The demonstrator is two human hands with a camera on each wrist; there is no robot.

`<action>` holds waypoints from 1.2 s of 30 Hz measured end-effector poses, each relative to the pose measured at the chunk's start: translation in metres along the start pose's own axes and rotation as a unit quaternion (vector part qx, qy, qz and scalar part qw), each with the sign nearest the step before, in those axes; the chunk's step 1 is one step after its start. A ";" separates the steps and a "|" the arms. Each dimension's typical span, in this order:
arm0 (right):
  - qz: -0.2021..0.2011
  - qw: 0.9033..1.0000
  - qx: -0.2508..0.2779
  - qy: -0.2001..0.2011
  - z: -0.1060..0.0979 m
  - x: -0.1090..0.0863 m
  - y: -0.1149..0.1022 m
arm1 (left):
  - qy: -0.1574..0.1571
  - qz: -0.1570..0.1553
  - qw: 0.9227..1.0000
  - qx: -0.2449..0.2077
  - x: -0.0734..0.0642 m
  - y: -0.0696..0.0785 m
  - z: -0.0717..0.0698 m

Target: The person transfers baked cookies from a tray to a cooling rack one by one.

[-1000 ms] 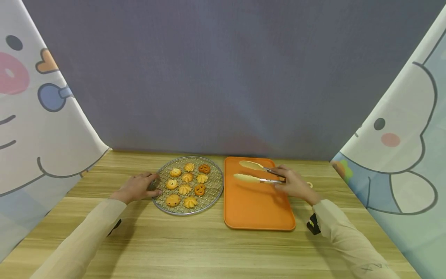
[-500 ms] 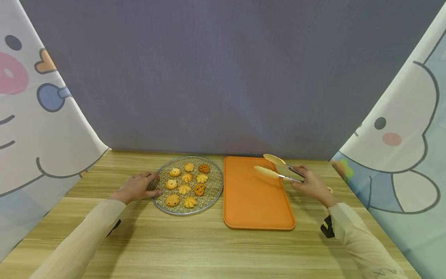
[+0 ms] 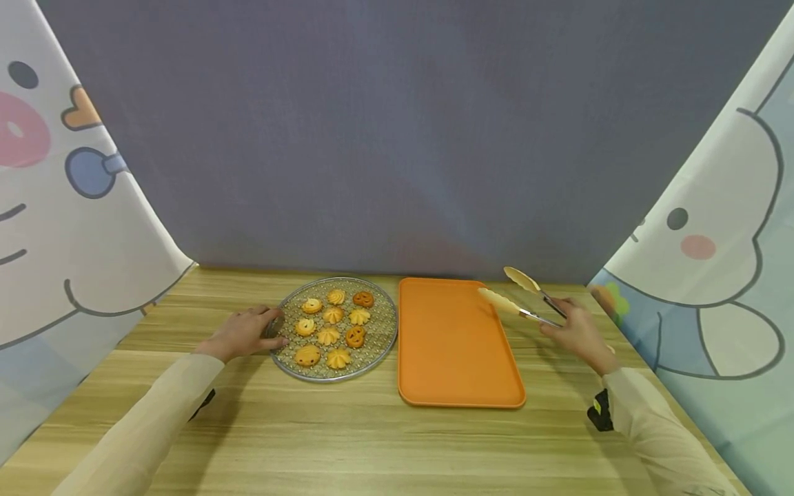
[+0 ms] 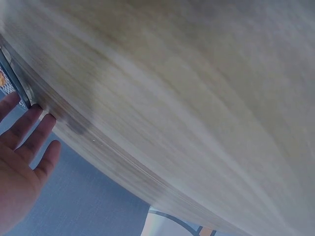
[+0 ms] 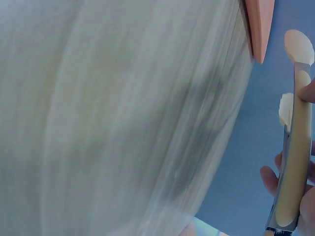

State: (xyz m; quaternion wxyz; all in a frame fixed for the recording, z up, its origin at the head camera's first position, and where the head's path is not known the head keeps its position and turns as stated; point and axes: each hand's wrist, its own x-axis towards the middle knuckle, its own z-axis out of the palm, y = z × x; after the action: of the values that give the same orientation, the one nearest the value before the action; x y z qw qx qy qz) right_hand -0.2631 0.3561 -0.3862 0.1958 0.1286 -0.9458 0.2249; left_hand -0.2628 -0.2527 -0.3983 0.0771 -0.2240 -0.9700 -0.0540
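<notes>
A round metal tray (image 3: 378,362) with a textured bottom holds several cookies (image 3: 329,335): piped swirls, flower shapes, pretzel shapes and a round one. My left hand (image 3: 243,333) rests at its left rim, thumb and fingers spread apart; the left wrist view shows the fingers (image 4: 34,140) nearly straight, with tips by the tray's edge. To the right, my right hand (image 3: 577,332) holds tongs (image 3: 496,301) by their handles. The tongs have cream scalloped tips standing apart with nothing between them, above the far right corner of the orange tray (image 3: 459,351).
The orange tray lies flat right beside the round one on a wood-grain table (image 3: 347,441). A grey cloth wall (image 3: 397,138) rises behind the table's far edge. Cartoon-printed cloth panels (image 3: 701,296) flank both sides.
My right hand has carried the tongs rightward, from over the orange tray to its far right corner, and their tips now point more up and left. The left hand and cookies stay put.
</notes>
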 end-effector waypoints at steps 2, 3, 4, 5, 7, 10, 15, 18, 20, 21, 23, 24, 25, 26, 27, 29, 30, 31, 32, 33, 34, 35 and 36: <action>0.006 1.000 -0.003 0.005 -0.001 -0.001 0.002 | -0.003 0.000 1.000 0.001 0.000 0.000 0.000; 0.009 1.000 -0.005 0.007 -0.002 -0.002 0.003 | -0.004 0.000 1.000 0.002 0.000 0.000 -0.001; 0.012 1.000 -0.006 0.009 -0.003 -0.003 0.004 | -0.006 -0.002 1.000 0.001 0.000 0.000 -0.001; 0.015 1.000 -0.008 0.011 -0.003 -0.004 0.004 | -0.007 -0.002 1.000 0.001 0.000 0.000 -0.001; 0.022 1.000 -0.008 0.012 -0.004 -0.006 0.006 | -0.007 -0.001 1.000 0.001 0.000 0.000 -0.001; 0.036 0.999 -0.011 0.005 -0.007 -0.009 0.006 | -0.005 0.001 1.000 0.003 0.000 0.000 -0.001; 0.039 0.999 -0.019 0.020 -0.008 -0.012 0.008 | -0.003 0.004 1.000 0.005 0.000 0.000 -0.001; 0.029 0.999 -0.027 0.036 -0.006 -0.014 0.012 | 0.000 0.005 1.000 0.006 0.000 -0.001 0.000; 0.023 0.999 -0.031 0.036 -0.005 -0.015 0.015 | 0.001 0.005 1.000 0.007 0.001 -0.001 0.000; 0.021 0.999 -0.033 0.035 -0.005 -0.015 0.016 | 0.002 0.005 1.000 0.007 0.001 -0.001 0.001; 0.028 0.999 -0.033 0.023 -0.005 -0.017 0.017 | 0.002 0.004 1.000 0.007 0.001 -0.002 0.001; 0.029 0.999 -0.033 0.020 -0.005 -0.017 0.017 | 0.002 0.004 1.000 0.007 0.001 -0.002 0.001; 0.030 0.999 -0.032 0.017 -0.005 -0.018 0.017 | 0.002 0.003 1.000 0.007 0.001 -0.002 0.001; 0.037 0.999 -0.031 0.010 -0.004 -0.019 0.017 | 0.002 0.003 1.000 0.006 0.001 -0.002 0.001; 0.039 0.999 -0.030 0.009 -0.003 -0.019 0.018 | 0.002 0.003 1.000 0.006 0.001 -0.002 0.001; 0.038 0.999 -0.035 0.005 -0.001 -0.020 0.019 | 0.002 0.002 1.000 0.005 0.000 -0.002 0.000; 0.038 0.999 -0.039 0.003 0.000 -0.021 0.019 | 0.002 0.002 1.000 0.005 0.000 -0.002 0.000; 0.037 0.998 -0.043 0.001 0.001 -0.021 0.020 | 0.002 0.001 1.000 0.005 0.000 -0.002 0.000; 0.037 0.998 -0.046 -0.001 0.002 -0.022 0.021 | 0.001 0.001 1.000 0.004 0.000 -0.002 0.000; 0.033 0.998 -0.050 0.000 0.003 -0.022 0.022 | 0.001 0.000 1.000 0.004 0.000 -0.002 0.001; 0.029 0.998 -0.055 0.001 0.005 -0.022 0.022 | 0.000 -0.001 1.000 0.004 0.000 -0.002 0.000; 0.027 0.998 -0.058 0.003 0.006 -0.022 0.023 | -0.001 -0.001 1.000 0.005 0.000 -0.001 0.000; 0.027 0.998 -0.058 0.002 0.007 -0.022 0.024 | -0.002 -0.002 1.000 0.004 0.000 -0.001 0.000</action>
State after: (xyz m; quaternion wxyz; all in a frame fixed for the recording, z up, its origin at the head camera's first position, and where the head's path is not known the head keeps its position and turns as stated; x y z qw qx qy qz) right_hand -0.2531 0.3769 -0.4106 0.1983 0.0906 -0.9601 0.1752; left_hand -0.2634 -0.2538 -0.3985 0.0762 -0.2221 -0.9708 -0.0495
